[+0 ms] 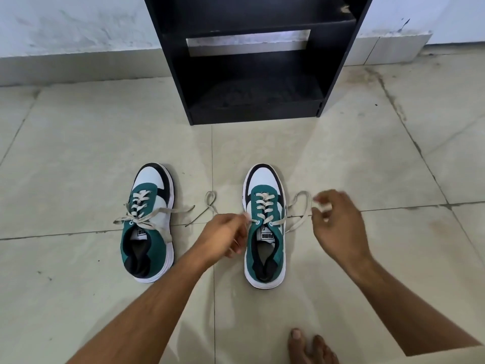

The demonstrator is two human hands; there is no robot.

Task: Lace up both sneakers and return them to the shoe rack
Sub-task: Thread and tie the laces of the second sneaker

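Currently your left hand (225, 236) and right hand (338, 224) are each pinching a lace end of the sneaker (265, 227) lying between them; beyond them, the shoe rack (252, 61) is holding nothing.

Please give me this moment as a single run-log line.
left hand: pinching lace end | right hand: holding other end | right sneaker: untied | left sneaker: untied | rack: empty

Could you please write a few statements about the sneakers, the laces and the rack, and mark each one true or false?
1. Both sneakers stand on the floor. True.
2. The left hand and right hand work the right sneaker's laces. True.
3. The left sneaker sits in the shoe rack. False: it is on the tiles.
4. The sneakers are red. False: green, white and black.
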